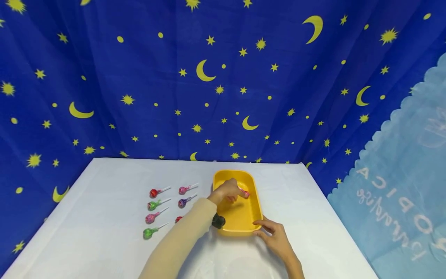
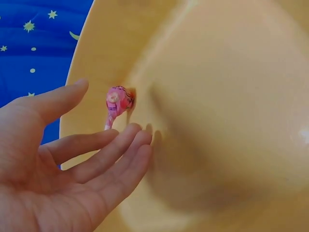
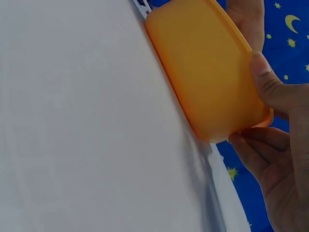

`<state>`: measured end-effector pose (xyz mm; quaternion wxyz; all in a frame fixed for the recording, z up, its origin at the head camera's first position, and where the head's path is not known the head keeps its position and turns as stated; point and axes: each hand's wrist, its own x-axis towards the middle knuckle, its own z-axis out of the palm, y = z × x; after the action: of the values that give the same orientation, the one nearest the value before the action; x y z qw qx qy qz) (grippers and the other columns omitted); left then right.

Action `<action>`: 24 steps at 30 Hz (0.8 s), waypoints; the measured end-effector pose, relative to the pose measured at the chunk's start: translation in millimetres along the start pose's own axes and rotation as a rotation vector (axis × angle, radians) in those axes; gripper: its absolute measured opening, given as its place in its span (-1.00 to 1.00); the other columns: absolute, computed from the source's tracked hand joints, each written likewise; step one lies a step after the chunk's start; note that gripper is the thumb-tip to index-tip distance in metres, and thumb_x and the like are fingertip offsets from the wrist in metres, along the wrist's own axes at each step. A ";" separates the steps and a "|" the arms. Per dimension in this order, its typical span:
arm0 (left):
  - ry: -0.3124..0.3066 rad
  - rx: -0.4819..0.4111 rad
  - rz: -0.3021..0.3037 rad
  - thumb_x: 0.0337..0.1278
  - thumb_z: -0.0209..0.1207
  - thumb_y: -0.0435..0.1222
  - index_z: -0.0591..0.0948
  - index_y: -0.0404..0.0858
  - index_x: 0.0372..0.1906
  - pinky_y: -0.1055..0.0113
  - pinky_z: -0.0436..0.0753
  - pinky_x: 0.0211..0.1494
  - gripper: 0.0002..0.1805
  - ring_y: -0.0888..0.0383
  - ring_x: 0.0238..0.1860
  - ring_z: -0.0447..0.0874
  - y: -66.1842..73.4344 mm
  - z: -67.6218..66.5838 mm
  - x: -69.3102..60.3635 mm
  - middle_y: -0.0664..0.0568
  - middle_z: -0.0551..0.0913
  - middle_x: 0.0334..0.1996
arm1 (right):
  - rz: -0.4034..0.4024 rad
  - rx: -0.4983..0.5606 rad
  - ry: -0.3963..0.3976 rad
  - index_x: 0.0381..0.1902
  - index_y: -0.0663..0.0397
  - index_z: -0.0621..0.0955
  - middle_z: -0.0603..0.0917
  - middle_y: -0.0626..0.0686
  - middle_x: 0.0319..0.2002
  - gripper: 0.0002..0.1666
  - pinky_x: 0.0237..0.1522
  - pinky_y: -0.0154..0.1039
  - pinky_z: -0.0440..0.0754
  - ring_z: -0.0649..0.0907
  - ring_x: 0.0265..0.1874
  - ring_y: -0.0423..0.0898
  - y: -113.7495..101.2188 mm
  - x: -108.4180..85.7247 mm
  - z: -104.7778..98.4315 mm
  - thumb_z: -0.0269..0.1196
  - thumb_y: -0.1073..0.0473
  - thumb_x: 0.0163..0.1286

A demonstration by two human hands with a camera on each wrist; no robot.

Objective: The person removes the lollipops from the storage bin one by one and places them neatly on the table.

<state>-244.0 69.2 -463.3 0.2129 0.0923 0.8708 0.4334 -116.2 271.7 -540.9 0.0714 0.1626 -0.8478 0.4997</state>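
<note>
A yellow plastic tub (image 1: 240, 217) stands on the white table, with my left hand (image 1: 228, 189) reaching inside it. In the left wrist view, the thumb is spread away from the loosely extended fingers. A pink-wrapped lollipop (image 2: 119, 99) is by the tub's wall, just beyond those fingertips; its stick is partly hidden behind them. At the tub's near right corner, my right hand (image 1: 277, 238) pinches the wall, thumb (image 3: 263, 67) on the rim and fingers low on the outer side.
Left of the tub lie several wrapped lollipops in two columns, among them a red one (image 1: 153, 193), a green one (image 1: 148, 233) and a purple one (image 1: 182, 202). My left sleeve (image 1: 184, 236) partly covers another red one (image 1: 178, 219). A blue star-patterned cloth (image 1: 167, 77) hangs behind the table.
</note>
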 end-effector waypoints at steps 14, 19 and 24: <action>0.080 -0.047 -0.094 0.01 0.42 -0.16 0.46 -0.36 -0.26 0.09 0.72 -0.14 -0.57 -0.10 -0.48 0.60 4.5 11.5 18.6 -0.10 0.44 -0.58 | 0.015 0.009 0.008 -0.14 0.17 0.72 0.68 0.30 0.01 -0.70 0.07 -0.12 0.60 0.48 0.19 0.39 -0.4 0.5 -3.1 0.42 0.27 0.12; 0.118 -0.036 -0.116 0.07 0.38 -0.22 0.45 -0.36 -0.19 0.19 0.70 -0.29 -0.61 0.01 -0.59 0.49 4.7 16.0 26.6 -0.08 0.43 -0.56 | -0.011 -0.006 0.003 -0.14 0.21 0.71 0.66 0.34 0.02 -0.70 0.05 -0.13 0.61 0.49 0.16 0.43 0.9 -1.4 -1.9 0.40 0.25 0.15; 0.188 -0.021 -0.089 0.02 0.38 -0.35 0.48 -0.35 -0.29 0.39 0.46 -0.63 -0.71 0.12 -0.73 0.32 6.2 22.0 38.6 -0.02 0.35 -0.62 | -0.020 -0.014 0.015 -0.14 0.18 0.71 0.64 0.37 0.03 -0.71 0.04 -0.15 0.62 0.51 0.14 0.40 0.7 -0.1 -1.8 0.41 0.24 0.14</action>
<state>-268.6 102.0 -481.3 0.1504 0.0101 0.8855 0.4395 -116.4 273.7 -540.6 0.0841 0.1669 -0.8489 0.4944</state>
